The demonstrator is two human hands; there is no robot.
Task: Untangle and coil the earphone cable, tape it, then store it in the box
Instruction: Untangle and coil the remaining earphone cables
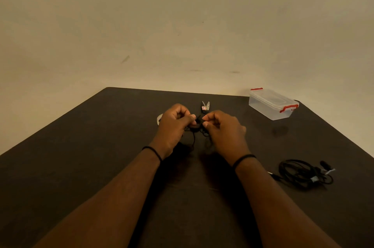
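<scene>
Fingers [192,116] of the left hand [174,126] curled in, pinched on the tangled black earphone cable [197,126]. Fingers of the right hand [222,128] curled likewise, thumb and forefinger nipped on the same tangle from the other side. Both hands held close together above the middle of the dark brown tabletop [101,146], fingertips almost touching. Cable bunched between the two hands, thin loops hung down beneath them toward the tabletop; hard to tell against the dark surface whether the lowest loop touched. Thin black band [152,151] worn round the left wrist, a matching black band [243,159] round the right.

Just beyond the hands, small silver scissors [206,105] lay with blades pointed away, handles hidden behind the fingers. Beside the left hand, on its outer side, peeked a pale roll of clear tape [159,119], mostly covered by the hand. Far right corner of the tabletop held a clear plastic box with red clips [272,104], lid on. Near right, well apart from the hands, lay a second black earphone cable, coiled and bound with pale tape [303,173], flat on the tabletop. Plain beige wall [182,25] behind it all.
</scene>
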